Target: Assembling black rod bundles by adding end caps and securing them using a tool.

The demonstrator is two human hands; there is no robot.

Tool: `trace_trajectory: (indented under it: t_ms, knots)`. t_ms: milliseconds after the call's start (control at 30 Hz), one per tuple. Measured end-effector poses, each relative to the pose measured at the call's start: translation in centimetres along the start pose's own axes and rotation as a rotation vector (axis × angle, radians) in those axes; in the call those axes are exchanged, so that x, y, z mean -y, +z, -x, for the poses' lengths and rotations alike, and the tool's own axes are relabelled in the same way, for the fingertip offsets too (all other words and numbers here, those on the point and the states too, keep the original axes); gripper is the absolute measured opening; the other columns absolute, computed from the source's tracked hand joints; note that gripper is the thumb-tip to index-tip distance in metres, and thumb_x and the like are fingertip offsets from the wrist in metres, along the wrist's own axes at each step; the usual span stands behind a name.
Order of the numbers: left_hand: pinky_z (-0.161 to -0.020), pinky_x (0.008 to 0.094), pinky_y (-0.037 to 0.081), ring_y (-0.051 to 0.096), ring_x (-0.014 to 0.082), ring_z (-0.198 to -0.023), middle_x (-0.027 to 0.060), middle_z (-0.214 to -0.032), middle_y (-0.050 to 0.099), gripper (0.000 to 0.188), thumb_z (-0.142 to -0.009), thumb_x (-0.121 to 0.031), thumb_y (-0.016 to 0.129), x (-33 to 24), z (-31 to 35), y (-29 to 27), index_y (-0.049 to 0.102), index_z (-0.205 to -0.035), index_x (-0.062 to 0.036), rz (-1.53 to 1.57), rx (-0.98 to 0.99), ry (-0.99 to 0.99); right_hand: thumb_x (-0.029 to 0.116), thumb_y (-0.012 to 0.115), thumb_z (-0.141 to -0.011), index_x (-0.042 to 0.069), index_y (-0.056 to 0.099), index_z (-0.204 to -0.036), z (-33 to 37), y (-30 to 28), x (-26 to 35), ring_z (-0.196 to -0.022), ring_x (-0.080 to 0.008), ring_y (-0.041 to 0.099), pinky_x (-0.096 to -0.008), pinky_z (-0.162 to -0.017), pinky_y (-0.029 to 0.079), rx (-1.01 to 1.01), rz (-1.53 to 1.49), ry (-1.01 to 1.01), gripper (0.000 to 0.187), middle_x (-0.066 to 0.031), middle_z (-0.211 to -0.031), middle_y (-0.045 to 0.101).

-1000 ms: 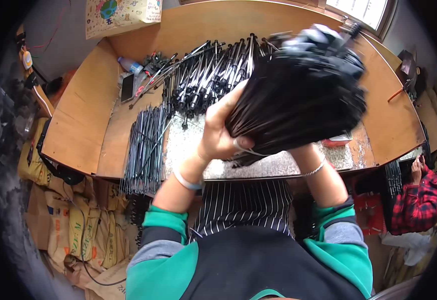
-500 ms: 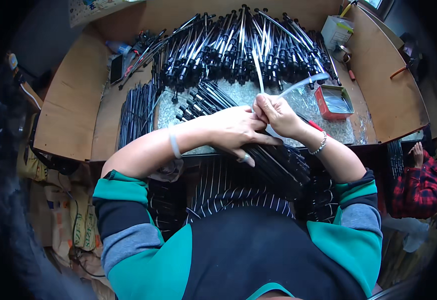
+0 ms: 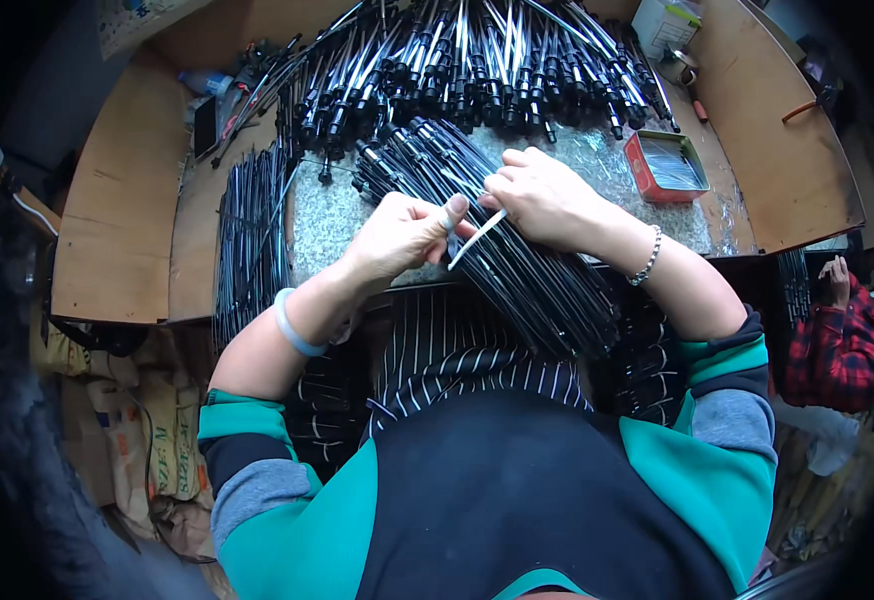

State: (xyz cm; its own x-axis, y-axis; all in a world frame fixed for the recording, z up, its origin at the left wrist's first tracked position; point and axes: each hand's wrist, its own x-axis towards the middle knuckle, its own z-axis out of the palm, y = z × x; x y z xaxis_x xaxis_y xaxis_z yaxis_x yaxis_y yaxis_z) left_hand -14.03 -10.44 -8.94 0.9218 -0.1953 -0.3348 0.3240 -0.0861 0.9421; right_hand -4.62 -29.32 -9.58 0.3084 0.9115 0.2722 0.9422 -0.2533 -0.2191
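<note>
A thick bundle of slim black rods [image 3: 532, 275] lies slantwise across the table's front edge, its lower end over my striped apron. Across its top runs a narrow whitish strip [image 3: 478, 238]. My right hand [image 3: 547, 200] is closed on the strip's upper end, above the bundle. At the bundle's left side, my left hand [image 3: 407, 235] has thumb and fingers pinched together near the strip's lower end. A bit of pale material shows at those fingertips, seemingly the strip's other end. The underside of the bundle is hidden.
Behind lies a big heap of black and silver rods [image 3: 497, 70]. More thin black rods [image 3: 252, 230] are stacked at the left. A red box [image 3: 667, 165] holding clear strips stands at the right. Wooden side panels [image 3: 117, 200] flank the table. Another person's red checked sleeve [image 3: 837, 345] shows far right.
My hands have moved apart; the left has come off the bundle's top to its left side. The strip, upright before, now lies across the rods. The whole view has shifted slightly.
</note>
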Motion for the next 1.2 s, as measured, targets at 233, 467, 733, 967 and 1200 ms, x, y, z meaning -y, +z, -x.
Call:
trace_trajectory:
  t_ms: [233,467,733,967,1200]
  knots:
    - [-0.045,0.0170,0.029,0.040,0.0015,-0.048,-0.0045,-0.054,0.051,0.026,-0.081,-0.028,0.065,-0.5,-1.2,0.3,0.066,-0.078,-0.0019,-0.143,0.159,0.044,0.020,0.053,-0.083,0.004,0.049,-0.070,-0.3,0.5,-0.5,-0.080,-0.0269,0.051,-0.0333,-0.068,0.042,-0.108,0.022,-0.047,0.022,-0.0102,-0.068,0.052]
    - [-0.046,0.0213,0.033,0.043,0.0041,-0.049,-0.0012,-0.052,0.051,0.024,-0.081,-0.018,0.061,-5.2,-2.1,-2.3,0.057,-0.063,-0.0020,-0.555,0.147,0.221,0.022,0.050,-0.090,0.002,0.050,-0.075,0.9,0.6,-2.1,-0.063,-0.0146,0.046,-0.0290,-0.061,0.041,-0.220,-0.741,0.281,0.025,-0.0051,-0.067,0.049]
    - [-0.060,0.0247,0.045,0.056,0.0103,-0.066,0.0051,-0.074,0.063,0.036,-0.074,-0.031,0.070,-6.8,-4.3,-0.9,0.059,-0.091,-0.0005,-0.668,0.184,0.484,0.020,0.047,-0.093,0.000,0.060,-0.078,1.1,1.1,-0.3,-0.065,-0.0052,0.049,-0.0225,-0.063,0.041,-0.267,-1.131,0.274,0.028,0.0016,-0.069,0.057]
    - [-0.093,0.0409,0.040,0.054,0.0286,-0.103,0.0140,-0.103,0.060,0.078,-0.046,-0.046,0.079,-4.6,-7.9,-0.7,0.058,-0.106,-0.0008,-1.432,0.573,0.740,0.019,0.043,-0.095,0.005,0.047,-0.059,-3.0,-2.4,3.6,-0.052,-0.0020,0.030,-0.0216,-0.046,0.027,-0.318,-1.189,0.182,0.039,0.0059,-0.055,0.040]
    - [-0.098,0.0402,0.035,0.053,0.0281,-0.102,0.0171,-0.096,0.059,0.028,-0.068,-0.023,0.052,4.0,-2.9,3.1,0.061,-0.077,0.0017,-1.367,-0.212,1.052,0.018,0.043,-0.094,0.008,0.040,-0.058,0.0,-2.2,6.6,-0.046,-0.0028,0.025,-0.0211,-0.042,0.021,-0.333,-1.603,0.417,0.038,0.0071,-0.052,0.034]
